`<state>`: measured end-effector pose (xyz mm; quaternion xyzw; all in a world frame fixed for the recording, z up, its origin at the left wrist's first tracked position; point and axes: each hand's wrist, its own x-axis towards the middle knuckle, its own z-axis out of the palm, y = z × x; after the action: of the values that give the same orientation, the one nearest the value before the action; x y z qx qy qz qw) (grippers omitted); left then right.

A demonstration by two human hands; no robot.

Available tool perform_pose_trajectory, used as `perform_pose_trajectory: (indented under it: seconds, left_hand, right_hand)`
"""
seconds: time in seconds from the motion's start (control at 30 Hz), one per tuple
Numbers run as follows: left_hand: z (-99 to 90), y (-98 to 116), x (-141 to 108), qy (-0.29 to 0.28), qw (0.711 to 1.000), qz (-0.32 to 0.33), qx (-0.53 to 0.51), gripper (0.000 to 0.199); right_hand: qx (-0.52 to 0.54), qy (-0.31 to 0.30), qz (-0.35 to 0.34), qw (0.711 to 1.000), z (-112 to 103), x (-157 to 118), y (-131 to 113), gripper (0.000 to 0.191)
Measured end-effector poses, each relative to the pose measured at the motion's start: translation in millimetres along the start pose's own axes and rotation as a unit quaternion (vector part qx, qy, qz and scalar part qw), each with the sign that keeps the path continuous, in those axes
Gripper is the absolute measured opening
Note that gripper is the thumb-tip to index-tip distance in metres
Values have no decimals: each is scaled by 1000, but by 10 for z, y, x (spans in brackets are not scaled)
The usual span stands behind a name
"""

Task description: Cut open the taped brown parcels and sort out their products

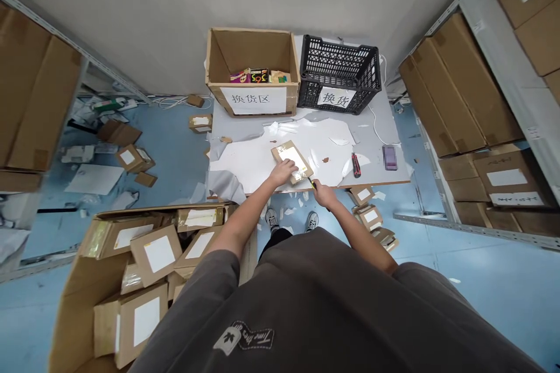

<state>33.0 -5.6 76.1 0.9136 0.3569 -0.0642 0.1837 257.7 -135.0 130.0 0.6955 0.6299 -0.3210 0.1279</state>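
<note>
A person's bare left hand (283, 171) lay on top of a small, flat, brown cardboard box (280, 154), its fingers stretched loosely over the white label (297, 157); whether they gripped an edge could not be told. The right hand (324, 193) was closed around a slim yellow-green and black cutter (312, 183), its tip at the box's near right corner. The box sat near the front edge of a grey-topped table (380, 122), on torn white paper (249, 160). The label's print was too small to read.

Behind, a large open brown carton (249, 44) bore a white sign (254, 100) reading "换货区" (exchange area). Beside it, a black plastic lattice crate (374, 78) bore a sign reading "换货" (exchange). To the right lay a red-and-black-handled tool (356, 165) and a purple phone-like rectangle (389, 158). On the person's dark grey T-shirt (332, 291), a patch (258, 338) showed the word "Time"; the rest was unclear.
</note>
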Motion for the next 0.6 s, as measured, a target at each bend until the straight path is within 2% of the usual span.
perform_pose_trajectory:
  seconds: [0.1,0.27,0.33,0.47,0.6]
  left_hand:
    - [-18,24,1,-25,999,18,27,75]
    - [-83,69,139,-43,998,8,55,55]
    - [-93,121,174,-43,998,12,54,53]
    - [-82,260,166,-44,998,-6,49,62]
    - [-55,346,127,-41,997,-50,43,62]
  right_hand:
    - [55,20,2,998,68,42,143,50]
    - [175,52,-3,983,228,213,289,48]
    - [233,77,11,969,267,367,302,47]
    - [302,148,38,941,262,815,276,53]
    - [323,154,24,933,251,1207,269,56]
